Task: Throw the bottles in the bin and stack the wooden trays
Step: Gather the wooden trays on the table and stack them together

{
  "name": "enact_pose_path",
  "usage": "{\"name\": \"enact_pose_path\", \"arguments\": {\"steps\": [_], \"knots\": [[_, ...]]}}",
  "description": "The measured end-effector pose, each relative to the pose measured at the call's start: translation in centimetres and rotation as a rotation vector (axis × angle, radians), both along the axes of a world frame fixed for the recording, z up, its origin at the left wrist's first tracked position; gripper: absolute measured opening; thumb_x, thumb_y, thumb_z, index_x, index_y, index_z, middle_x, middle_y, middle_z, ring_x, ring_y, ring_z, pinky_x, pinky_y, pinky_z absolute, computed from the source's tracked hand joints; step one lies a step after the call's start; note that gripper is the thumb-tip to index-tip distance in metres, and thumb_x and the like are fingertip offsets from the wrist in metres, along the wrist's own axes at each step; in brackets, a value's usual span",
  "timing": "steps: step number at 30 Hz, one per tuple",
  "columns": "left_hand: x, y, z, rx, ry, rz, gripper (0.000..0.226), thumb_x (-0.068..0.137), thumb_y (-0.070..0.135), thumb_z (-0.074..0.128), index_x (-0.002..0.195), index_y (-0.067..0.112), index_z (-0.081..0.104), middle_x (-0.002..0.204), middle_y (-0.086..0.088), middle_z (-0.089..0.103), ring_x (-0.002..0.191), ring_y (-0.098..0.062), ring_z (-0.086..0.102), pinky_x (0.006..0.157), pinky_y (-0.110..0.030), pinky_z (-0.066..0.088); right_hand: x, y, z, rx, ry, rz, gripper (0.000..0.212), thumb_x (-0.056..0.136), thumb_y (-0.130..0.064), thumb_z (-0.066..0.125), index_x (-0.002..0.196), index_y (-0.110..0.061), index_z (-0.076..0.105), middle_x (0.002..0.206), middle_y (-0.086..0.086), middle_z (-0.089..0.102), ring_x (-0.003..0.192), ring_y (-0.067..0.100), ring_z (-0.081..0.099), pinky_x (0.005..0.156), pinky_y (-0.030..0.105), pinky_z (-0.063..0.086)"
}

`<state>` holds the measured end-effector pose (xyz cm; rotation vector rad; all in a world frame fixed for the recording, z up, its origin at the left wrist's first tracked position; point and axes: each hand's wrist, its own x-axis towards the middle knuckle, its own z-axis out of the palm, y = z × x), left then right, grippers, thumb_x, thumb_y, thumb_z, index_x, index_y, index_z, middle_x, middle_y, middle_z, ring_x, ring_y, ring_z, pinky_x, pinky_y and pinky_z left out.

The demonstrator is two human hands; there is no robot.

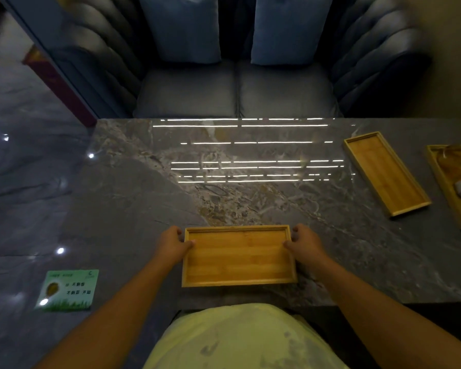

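We grip the tray (238,258) by its short ends, left hand (175,243) and right hand (305,242), at the table's (144,195) near edge, long axis crosswise. The second tray (386,173) lies toward the far right corner, nearer our right hand, angled away.

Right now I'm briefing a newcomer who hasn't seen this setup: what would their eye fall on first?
First, the pale wooden tray at the near edge of the dark marble table, left hand and right hand gripping its short ends. Then the bright light streaks reflected across the tabletop, and a narrow tray lying empty at the right.
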<state>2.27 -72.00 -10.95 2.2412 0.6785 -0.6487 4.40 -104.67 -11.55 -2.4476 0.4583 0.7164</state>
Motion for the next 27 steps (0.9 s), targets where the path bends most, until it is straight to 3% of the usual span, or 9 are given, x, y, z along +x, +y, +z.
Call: {"name": "enact_pose_path", "arguments": {"steps": [7,14,19,27], "knots": [[3.5,-1.6,2.1,0.085,-0.125,-0.190,0.063,0.078,0.023,0.074,0.133,0.007,0.048,0.136,-0.019,0.050,0.122,-0.033,0.050,0.098,-0.040,0.047,2.1,0.3,2.5,-0.046,-0.049,0.124,0.073,0.085,-0.033,0.069,0.145,-0.008,0.036,0.148,0.017,0.042,0.133,0.033,0.043,0.104,0.043,0.044],[6.2,-4.5,3.6,-0.014,-0.209,-0.452,0.065,0.075,0.038,0.076,0.130,0.016,0.050,0.132,-0.010,0.058,0.117,-0.025,0.057,0.095,-0.034,0.049,3.3,0.4,4.7,-0.078,-0.058,0.196,0.075,0.083,-0.043,0.069,0.145,-0.016,0.038,0.144,0.014,0.047,0.129,0.031,0.049,0.102,0.041,0.047],[7.8,-6.5,4.6,0.039,-0.199,-0.635,0.075,0.073,0.047,0.071,0.138,0.019,0.044,0.139,-0.007,0.053,0.122,-0.023,0.055,0.098,-0.037,0.048,3.3,-0.3,5.6,-0.081,-0.045,0.186,0.079,0.083,-0.045,0.070,0.147,-0.017,0.035,0.148,0.012,0.043,0.133,0.029,0.046,0.105,0.039,0.044],[10.3,-11.7,5.4,0.162,-0.220,-0.840,0.059,0.080,0.044,0.066,0.129,0.017,0.049,0.135,-0.008,0.055,0.118,-0.024,0.056,0.096,-0.039,0.049,4.2,-5.3,6.5,-0.094,-0.045,0.186,0.076,0.083,-0.045,0.068,0.146,-0.016,0.038,0.148,0.014,0.044,0.134,0.029,0.046,0.107,0.037,0.043]]}}
